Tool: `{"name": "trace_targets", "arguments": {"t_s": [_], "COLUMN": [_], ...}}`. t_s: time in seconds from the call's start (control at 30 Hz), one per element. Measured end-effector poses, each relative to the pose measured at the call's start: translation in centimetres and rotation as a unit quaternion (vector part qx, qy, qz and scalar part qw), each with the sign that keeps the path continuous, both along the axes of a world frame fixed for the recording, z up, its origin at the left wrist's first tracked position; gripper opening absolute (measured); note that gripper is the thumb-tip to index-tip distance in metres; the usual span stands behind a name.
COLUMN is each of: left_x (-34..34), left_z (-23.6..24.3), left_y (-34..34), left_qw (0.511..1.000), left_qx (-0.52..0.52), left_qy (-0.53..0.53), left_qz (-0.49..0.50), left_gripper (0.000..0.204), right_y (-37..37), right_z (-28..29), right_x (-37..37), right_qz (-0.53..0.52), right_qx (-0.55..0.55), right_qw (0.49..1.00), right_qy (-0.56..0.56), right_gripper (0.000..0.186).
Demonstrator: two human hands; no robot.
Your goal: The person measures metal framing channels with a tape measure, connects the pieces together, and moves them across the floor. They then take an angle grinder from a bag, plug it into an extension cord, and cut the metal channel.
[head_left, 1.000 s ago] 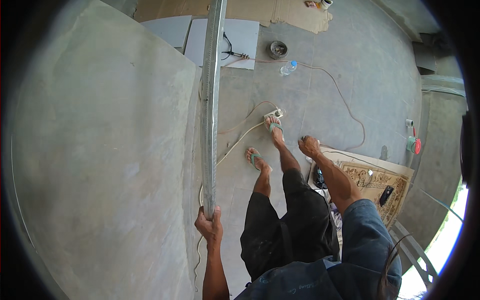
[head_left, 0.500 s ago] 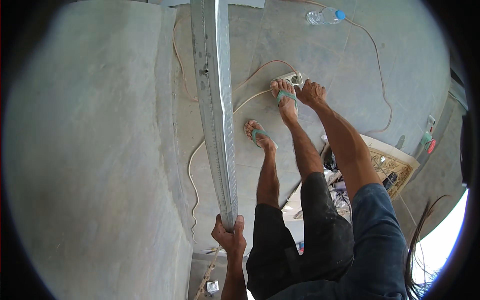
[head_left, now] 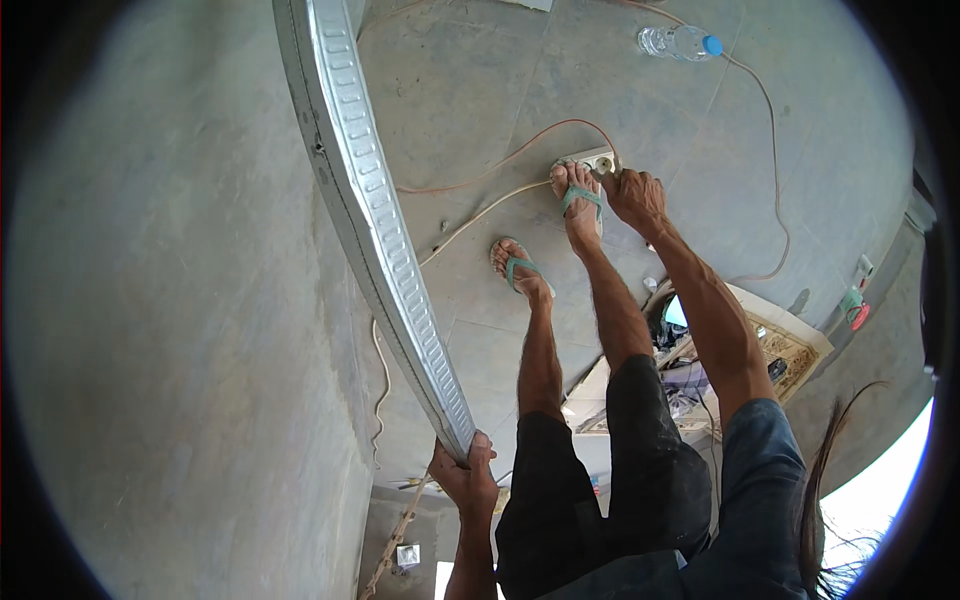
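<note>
My left hand is closed round the lower end of a long ribbed metal stud, which slants up and leftward past the top of the view. My right hand reaches down to a white power strip on the floor. Its fingers are pinched at the end of an orange cord, on a plug that they mostly hide. A round socket shows beside the fingertips. My foot in a green flip-flop rests against the strip's left part.
A plain grey wall rises at left. A water bottle with a blue cap lies on the far floor. A pale cable runs from the strip. Near my right leg is a shallow box with tools and bags.
The stud's upper end has swung left and its ribbed face now shows more. My right hand stays by the power strip, with its fingers now at the orange cord's end.
</note>
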State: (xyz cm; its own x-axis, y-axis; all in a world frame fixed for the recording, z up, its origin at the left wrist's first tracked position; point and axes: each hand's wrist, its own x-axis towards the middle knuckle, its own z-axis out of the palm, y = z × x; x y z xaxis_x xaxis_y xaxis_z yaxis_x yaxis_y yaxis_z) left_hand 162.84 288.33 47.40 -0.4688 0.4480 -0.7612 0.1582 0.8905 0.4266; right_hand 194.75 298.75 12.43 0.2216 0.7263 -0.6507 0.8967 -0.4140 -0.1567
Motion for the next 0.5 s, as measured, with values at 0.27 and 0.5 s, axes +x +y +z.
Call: {"name": "trace_targets", "arguments": {"t_s": [0.27, 0.5], "left_x": [0.4, -1.4], "left_z": [-0.7, -2.5], "left_y": [-0.9, -4.6], "left_qw": [1.0, 0.999], "left_qx": [0.005, 0.027], "left_qy": [-0.022, 0.015], "left_qz": [-0.016, -0.007], "left_gripper": [0.023, 0.025], "right_y": [6.5, -0.8], "right_z": [-2.3, -8.2], "right_x": [3.1, 1.9], "right_qz": [-0.105, 0.084], "right_qx": [-0.027, -0.016], "right_qw": [0.993, 0.992], "right_qy": [0.049, 0.096], "right_gripper": [0.061, 0.08]}}
